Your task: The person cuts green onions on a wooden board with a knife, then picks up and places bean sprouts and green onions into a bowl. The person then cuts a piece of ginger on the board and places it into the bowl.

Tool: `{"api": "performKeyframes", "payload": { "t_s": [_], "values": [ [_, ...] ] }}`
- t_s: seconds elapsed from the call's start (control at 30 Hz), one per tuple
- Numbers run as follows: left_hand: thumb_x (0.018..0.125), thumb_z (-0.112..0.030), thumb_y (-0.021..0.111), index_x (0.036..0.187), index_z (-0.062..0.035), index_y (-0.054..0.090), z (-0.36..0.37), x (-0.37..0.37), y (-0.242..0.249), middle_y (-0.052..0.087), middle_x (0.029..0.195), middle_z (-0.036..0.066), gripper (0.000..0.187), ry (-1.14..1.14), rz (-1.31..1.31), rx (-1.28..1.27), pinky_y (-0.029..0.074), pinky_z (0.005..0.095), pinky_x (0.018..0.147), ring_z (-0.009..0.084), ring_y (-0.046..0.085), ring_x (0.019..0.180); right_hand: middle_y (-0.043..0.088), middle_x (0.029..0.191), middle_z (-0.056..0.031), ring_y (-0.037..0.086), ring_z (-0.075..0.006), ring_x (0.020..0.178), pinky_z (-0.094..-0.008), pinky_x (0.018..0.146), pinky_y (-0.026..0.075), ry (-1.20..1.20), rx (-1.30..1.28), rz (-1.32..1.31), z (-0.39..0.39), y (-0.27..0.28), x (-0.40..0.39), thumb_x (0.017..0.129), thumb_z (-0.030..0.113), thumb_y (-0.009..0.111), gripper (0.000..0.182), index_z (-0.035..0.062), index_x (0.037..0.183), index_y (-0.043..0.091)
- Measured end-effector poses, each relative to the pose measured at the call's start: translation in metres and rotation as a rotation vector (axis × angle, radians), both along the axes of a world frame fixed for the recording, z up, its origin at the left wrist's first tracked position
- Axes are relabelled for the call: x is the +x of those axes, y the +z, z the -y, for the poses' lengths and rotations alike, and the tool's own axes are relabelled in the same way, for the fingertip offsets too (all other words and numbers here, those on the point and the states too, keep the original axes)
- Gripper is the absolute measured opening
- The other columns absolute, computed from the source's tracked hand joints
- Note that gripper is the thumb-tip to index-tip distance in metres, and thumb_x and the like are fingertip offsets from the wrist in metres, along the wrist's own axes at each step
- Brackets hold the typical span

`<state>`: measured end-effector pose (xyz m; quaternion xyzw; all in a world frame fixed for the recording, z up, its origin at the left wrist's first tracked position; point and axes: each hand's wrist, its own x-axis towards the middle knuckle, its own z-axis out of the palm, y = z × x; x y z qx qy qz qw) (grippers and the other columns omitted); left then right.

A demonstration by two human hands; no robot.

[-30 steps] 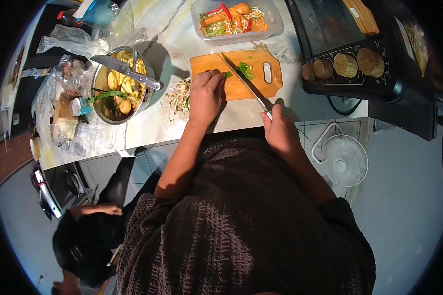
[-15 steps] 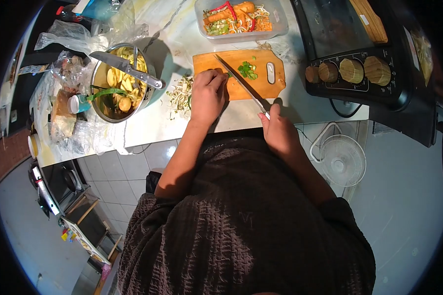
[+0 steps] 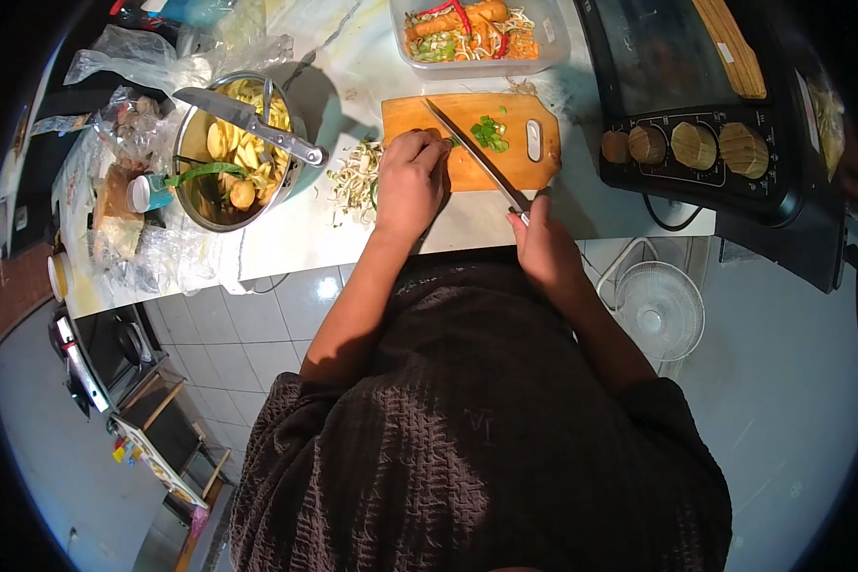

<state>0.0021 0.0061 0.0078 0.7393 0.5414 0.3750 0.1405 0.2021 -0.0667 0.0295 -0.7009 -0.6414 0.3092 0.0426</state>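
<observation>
My left hand [image 3: 412, 183] is closed at the left end of a wooden cutting board [image 3: 520, 107], fingers curled over a green vegetable [image 3: 452, 142] that is mostly hidden. In my right hand [image 3: 548, 250] is the handle of a kitchen knife [image 3: 486, 164]. Its blade slants up and left across the board, beside my left fingertips. Chopped green pieces [image 3: 491, 133] lie to the right of the blade. Left of my left hand, bean sprouts [image 3: 353, 181] are heaped on the table.
A metal pot [image 3: 183, 157] of yellow slices has a second knife [image 3: 248, 126] across its rim. Behind the board stands a plastic container [image 3: 553, 59] of vegetables. A black appliance with wooden knobs [image 3: 693, 145] is at right; plastic bags [image 3: 129, 57] crowd the left. A fan [image 3: 660, 310] stands below.
The view has shifted slightly, so the table items appear a little further right and up. Both hands keep their places at the board, and the knife still slants across it.
</observation>
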Motion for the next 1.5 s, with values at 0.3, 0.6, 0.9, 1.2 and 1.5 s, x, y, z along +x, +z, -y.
{"api": "performKeyframes", "payload": {
  "t_s": [0.3, 0.6, 0.9, 1.2, 1.5],
  "values": [
    [0.08, -0.001, 0.07, 0.095, -0.0042, 0.073, 0.005, -0.003, 0.009, 0.064, 0.094, 0.011, 0.016, 0.015, -0.095, 0.012, 0.048, 0.0414, 0.082, 0.032, 0.06, 0.09, 0.065, 0.077, -0.03, 0.065, -0.0498, 0.075, -0.057, 0.065, 0.051, -0.022, -0.001, 0.045, 0.004, 0.006, 0.007, 0.099, 0.035, 0.056, 0.045, -0.0028, 0.116, 0.039],
    [0.082, -0.003, 0.071, 0.096, -0.003, 0.072, -0.003, 0.002, 0.001, 0.066, 0.093, 0.011, 0.013, 0.015, -0.015, 0.029, 0.05, 0.0408, 0.079, 0.0321, 0.062, 0.088, 0.066, 0.082, -0.0288, 0.065, -0.0502, 0.078, -0.058, 0.066, 0.051, -0.062, -0.002, -0.053, 0.005, 0.016, 0.006, 0.099, 0.035, 0.055, 0.039, -0.0003, 0.109, 0.041],
    [0.082, -0.004, 0.072, 0.093, -0.0019, 0.072, -0.004, 0.001, 0.0, 0.066, 0.092, 0.012, 0.011, 0.007, -0.037, 0.002, 0.05, 0.0406, 0.079, 0.0321, 0.061, 0.089, 0.065, 0.087, -0.0301, 0.062, -0.0517, 0.085, -0.0574, 0.072, 0.048, -0.085, -0.073, -0.094, 0.002, 0.029, -0.002, 0.101, 0.032, 0.052, 0.034, 0.0003, 0.103, 0.042],
    [0.081, -0.003, 0.073, 0.091, -0.0013, 0.072, -0.004, 0.0, 0.001, 0.065, 0.09, 0.012, 0.01, 0.005, -0.026, 0.001, 0.05, 0.0404, 0.078, 0.0321, 0.061, 0.087, 0.065, 0.085, -0.0307, 0.061, -0.0525, 0.083, -0.0573, 0.07, 0.048, -0.065, -0.101, -0.06, 0.0, 0.028, -0.001, 0.1, 0.031, 0.053, 0.033, -0.0002, 0.102, 0.04],
    [0.081, -0.002, 0.072, 0.088, -0.0008, 0.071, -0.006, 0.002, 0.003, 0.065, 0.089, 0.011, 0.007, 0.007, -0.021, 0.011, 0.05, 0.0402, 0.077, 0.031, 0.061, 0.085, 0.065, 0.081, -0.0318, 0.064, -0.0506, 0.079, -0.0574, 0.069, 0.05, -0.045, -0.12, -0.09, -0.002, 0.005, -0.004, 0.1, 0.034, 0.054, 0.04, -0.0018, 0.111, 0.04]
  ]
}}
